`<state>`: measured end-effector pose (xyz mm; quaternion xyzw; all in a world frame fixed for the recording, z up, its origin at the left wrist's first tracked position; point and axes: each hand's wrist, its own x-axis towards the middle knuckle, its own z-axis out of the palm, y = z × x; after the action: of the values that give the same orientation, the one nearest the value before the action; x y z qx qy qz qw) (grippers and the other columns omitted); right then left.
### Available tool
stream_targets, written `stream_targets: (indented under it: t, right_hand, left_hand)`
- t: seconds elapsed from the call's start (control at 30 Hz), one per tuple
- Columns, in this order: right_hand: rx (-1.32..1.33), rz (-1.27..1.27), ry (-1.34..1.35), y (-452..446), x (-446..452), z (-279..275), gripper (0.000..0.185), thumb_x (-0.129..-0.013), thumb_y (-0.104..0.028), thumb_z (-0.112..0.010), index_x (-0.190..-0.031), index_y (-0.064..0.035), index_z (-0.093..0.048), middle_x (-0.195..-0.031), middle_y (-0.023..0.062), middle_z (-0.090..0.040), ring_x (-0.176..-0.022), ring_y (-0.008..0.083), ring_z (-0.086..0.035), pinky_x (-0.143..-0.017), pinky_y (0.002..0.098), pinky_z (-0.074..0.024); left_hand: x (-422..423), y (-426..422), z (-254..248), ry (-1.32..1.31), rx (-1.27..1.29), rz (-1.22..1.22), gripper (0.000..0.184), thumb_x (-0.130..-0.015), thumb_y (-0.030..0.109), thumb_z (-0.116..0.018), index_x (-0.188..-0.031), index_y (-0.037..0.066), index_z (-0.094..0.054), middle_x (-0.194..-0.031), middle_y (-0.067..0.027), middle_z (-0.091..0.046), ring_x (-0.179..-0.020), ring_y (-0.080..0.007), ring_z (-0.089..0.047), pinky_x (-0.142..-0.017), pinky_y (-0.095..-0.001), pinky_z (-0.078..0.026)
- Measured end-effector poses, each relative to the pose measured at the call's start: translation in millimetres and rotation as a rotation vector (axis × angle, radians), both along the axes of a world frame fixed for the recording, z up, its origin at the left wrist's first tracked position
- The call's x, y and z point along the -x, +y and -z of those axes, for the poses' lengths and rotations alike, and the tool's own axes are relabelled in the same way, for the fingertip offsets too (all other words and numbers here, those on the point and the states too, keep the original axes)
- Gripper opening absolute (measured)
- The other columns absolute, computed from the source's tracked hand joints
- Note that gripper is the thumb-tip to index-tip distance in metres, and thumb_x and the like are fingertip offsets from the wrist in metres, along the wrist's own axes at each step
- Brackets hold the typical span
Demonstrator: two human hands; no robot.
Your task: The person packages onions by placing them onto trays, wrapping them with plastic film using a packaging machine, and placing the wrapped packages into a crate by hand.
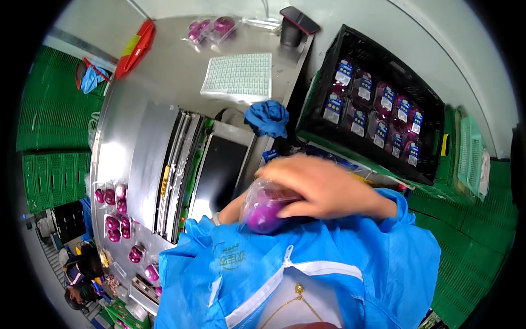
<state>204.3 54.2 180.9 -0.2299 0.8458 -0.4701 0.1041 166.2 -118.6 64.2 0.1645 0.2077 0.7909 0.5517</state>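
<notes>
A clear-wrapped pack of purple onions [264,211] is close to the chest, over the blue jacket. My right hand [320,183], slightly blurred, is closed round its right side, with the thumb on the front and the fingers over the top. Only the wrist and part of my left hand [233,209] show at the pack's left side; its fingers are hidden behind the pack. Just beyond the hands lies a crumpled blue cloth [267,118]. To the left is a machine with a dark flat plate [220,170].
A black crate [383,60] at the upper right holds several labelled packs. A sheet of labels [238,75] lies on the steel table [164,60]. More onion packs [113,225] are at the left. A phone [299,20] rests on a dark cup. A person [82,274] is at the lower left.
</notes>
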Motion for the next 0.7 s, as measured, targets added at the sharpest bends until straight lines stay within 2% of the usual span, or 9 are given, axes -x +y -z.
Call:
stream_targets:
  t: [0.2,0.23,0.27,0.3,0.37,0.53,0.63,0.67,0.7]
  right_hand:
    - [0.349,0.387,-0.331,98,29,81,0.055,-0.099,-0.042,-0.049,-0.137,-0.003,-0.048,-0.128,0.0147,-0.059,-0.111,0.0254,-0.059,-0.095,0.0375,-0.047]
    - [0.436,0.572,-0.321,127,32,93,0.055,-0.1,-0.043,-0.048,-0.138,-0.0031,-0.047,-0.127,0.0127,-0.059,-0.11,0.0226,-0.06,-0.094,0.0359,-0.0473]
    - [0.426,0.939,-0.386,149,40,84,0.056,-0.1,-0.047,-0.046,-0.135,-0.0033,-0.05,-0.126,0.011,-0.059,-0.107,0.0218,-0.06,-0.094,0.0351,-0.0479]
    - [0.787,1.133,-0.606,186,51,100,0.057,-0.099,-0.051,-0.047,-0.133,-0.0058,-0.052,-0.123,0.0095,-0.06,-0.106,0.0203,-0.06,-0.091,0.0339,-0.0489]
    - [0.979,1.343,-0.447,239,74,125,0.056,-0.097,-0.053,-0.05,-0.13,-0.0078,-0.056,-0.121,0.008,-0.06,-0.105,0.0202,-0.06,-0.09,0.0334,-0.0491]
    - [0.771,1.531,-0.176,366,134,283,0.053,-0.095,-0.054,-0.054,-0.123,-0.0096,-0.061,-0.115,0.0035,-0.062,-0.1,0.0192,-0.058,-0.086,0.0385,-0.049]
    - [0.796,1.531,-0.447,368,157,297,0.052,-0.089,-0.061,-0.059,-0.105,-0.0129,-0.066,-0.083,-0.0037,-0.053,-0.073,0.0145,-0.048,-0.068,0.0297,-0.0441]
    - [0.873,1.355,-0.395,401,165,356,0.069,-0.094,-0.063,-0.047,-0.136,-0.0081,-0.053,-0.129,0.0043,-0.057,-0.114,0.0233,-0.053,-0.102,0.0366,-0.0387]
    - [0.833,1.325,-0.494,391,168,336,0.077,-0.094,-0.064,-0.043,-0.144,-0.0051,-0.044,-0.141,0.0079,-0.05,-0.123,0.0255,-0.05,-0.109,0.0386,-0.0334]
  left_hand:
    - [38,34,44,0.508,0.532,-0.272,0.029,-0.091,0.003,-0.058,-0.12,0.005,-0.055,-0.118,-0.0084,-0.061,-0.099,-0.0169,-0.062,-0.086,-0.0294,-0.05]
    - [44,41,32,0.095,0.688,-0.245,0.022,-0.092,0.002,-0.057,-0.114,0.006,-0.056,-0.114,-0.0075,-0.062,-0.093,-0.0146,-0.062,-0.081,-0.027,-0.05]
    - [54,39,26,0.141,0.672,-0.325,0.018,-0.092,0.0,-0.055,-0.109,0.006,-0.057,-0.11,-0.0068,-0.063,-0.089,-0.013,-0.061,-0.078,-0.026,-0.049]
    - [64,34,24,0.186,0.655,-0.404,0.015,-0.093,-0.001,-0.054,-0.105,0.007,-0.057,-0.107,-0.0061,-0.064,-0.085,-0.0114,-0.06,-0.075,-0.025,-0.048]
    - [82,19,35,0.149,0.697,-0.558,0.016,-0.093,-0.002,-0.053,-0.105,0.007,-0.057,-0.101,-0.0057,-0.065,-0.083,-0.0111,-0.06,-0.074,-0.025,-0.047]
    - [94,-3,32,-0.002,0.777,-0.708,0.011,-0.091,-0.002,-0.055,-0.098,0.006,-0.058,-0.099,-0.0052,-0.065,-0.079,-0.0108,-0.057,-0.073,-0.0239,-0.046]
    - [90,-23,30,-0.035,0.845,-0.746,0.01,-0.091,-0.001,-0.056,-0.097,0.006,-0.058,-0.098,-0.0053,-0.065,-0.079,-0.0109,-0.057,-0.074,-0.0251,-0.047]
    - [86,-31,34,-0.063,0.858,-0.773,0.009,-0.09,-0.001,-0.057,-0.096,0.007,-0.058,-0.097,-0.0054,-0.065,-0.079,-0.0116,-0.056,-0.073,-0.0258,-0.047]
    - [84,-37,38,-0.093,0.869,-0.812,0.008,-0.09,0.0,-0.057,-0.094,0.008,-0.058,-0.097,-0.0056,-0.065,-0.078,-0.0123,-0.056,-0.072,-0.0265,-0.047]
